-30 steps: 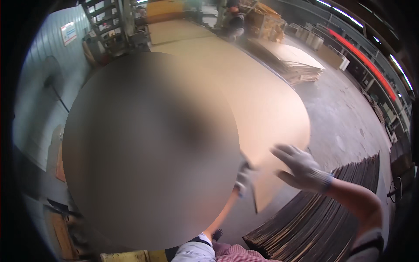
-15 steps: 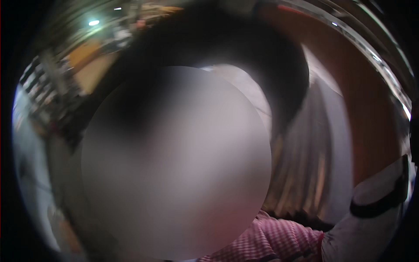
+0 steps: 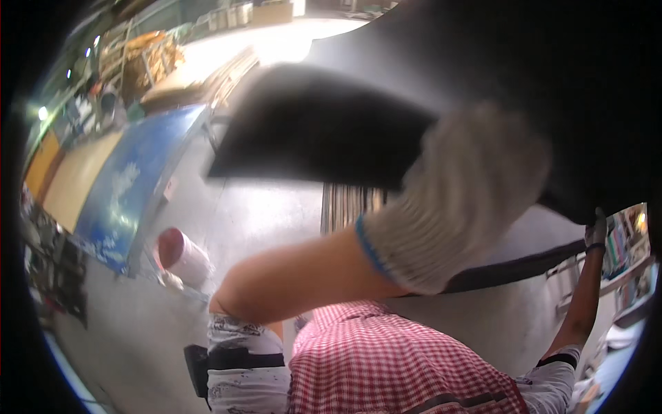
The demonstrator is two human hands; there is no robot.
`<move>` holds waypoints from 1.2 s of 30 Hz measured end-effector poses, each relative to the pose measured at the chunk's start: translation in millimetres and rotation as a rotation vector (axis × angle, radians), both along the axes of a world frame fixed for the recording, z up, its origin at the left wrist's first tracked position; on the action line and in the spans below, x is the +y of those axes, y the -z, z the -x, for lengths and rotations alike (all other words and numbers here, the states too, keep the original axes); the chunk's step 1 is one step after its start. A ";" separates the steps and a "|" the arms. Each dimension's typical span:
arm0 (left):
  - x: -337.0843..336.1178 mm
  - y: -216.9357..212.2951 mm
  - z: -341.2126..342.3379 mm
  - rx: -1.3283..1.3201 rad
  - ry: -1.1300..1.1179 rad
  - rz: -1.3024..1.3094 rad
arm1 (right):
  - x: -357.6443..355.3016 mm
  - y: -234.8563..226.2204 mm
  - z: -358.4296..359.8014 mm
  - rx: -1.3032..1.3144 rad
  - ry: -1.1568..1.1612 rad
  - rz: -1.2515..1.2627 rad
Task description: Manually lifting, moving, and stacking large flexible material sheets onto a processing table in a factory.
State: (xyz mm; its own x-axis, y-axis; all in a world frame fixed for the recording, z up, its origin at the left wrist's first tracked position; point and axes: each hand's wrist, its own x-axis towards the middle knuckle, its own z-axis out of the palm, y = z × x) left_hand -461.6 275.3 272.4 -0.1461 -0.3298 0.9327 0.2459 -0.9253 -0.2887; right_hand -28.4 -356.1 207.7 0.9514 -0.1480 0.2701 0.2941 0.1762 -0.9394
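A large black flexible sheet (image 3: 324, 127) fills the upper right, with a blurred flap reaching out to the left. My left hand (image 3: 476, 186), in a white knit glove with a blue cuff edge, crosses in front of it. That hand looks closed on the sheet, though motion smears its fingers. Far to the right, my right hand (image 3: 597, 231), also gloved, grips the sheet's lower edge with its arm stretched out. Below the sheet, a long dark edge (image 3: 514, 270) runs across behind my left glove; whether it belongs to the same sheet I cannot tell.
On the left stands a blue, scuffed table-like panel (image 3: 134, 183) beside a tan board (image 3: 83, 176). A pinkish white bucket (image 3: 185, 255) lies tilted on the grey floor. Stacked thin boards (image 3: 348, 207) show beneath the sheet. Shelves with goods (image 3: 624, 252) stand far right.
The view has swung round, and the earlier frame is blurred and partly masked. My left forearm and glove have come into view across the black sheet; my right hand now shows at its edge.
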 end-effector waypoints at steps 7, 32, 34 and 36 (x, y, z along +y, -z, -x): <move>-64.1 68.3 -3.6 1.281 0.284 0.170 | -33.9 134.0 42.2 0.245 0.114 0.006; 41.6 139.7 -50.9 0.873 1.122 1.637 | 55.5 166.2 38.2 0.298 0.600 0.174; 47.4 154.1 -55.5 0.815 1.085 1.649 | 58.9 173.2 18.7 0.272 0.651 0.263; 41.0 151.7 -57.2 0.867 1.050 1.696 | 59.2 171.5 4.2 0.308 0.777 0.492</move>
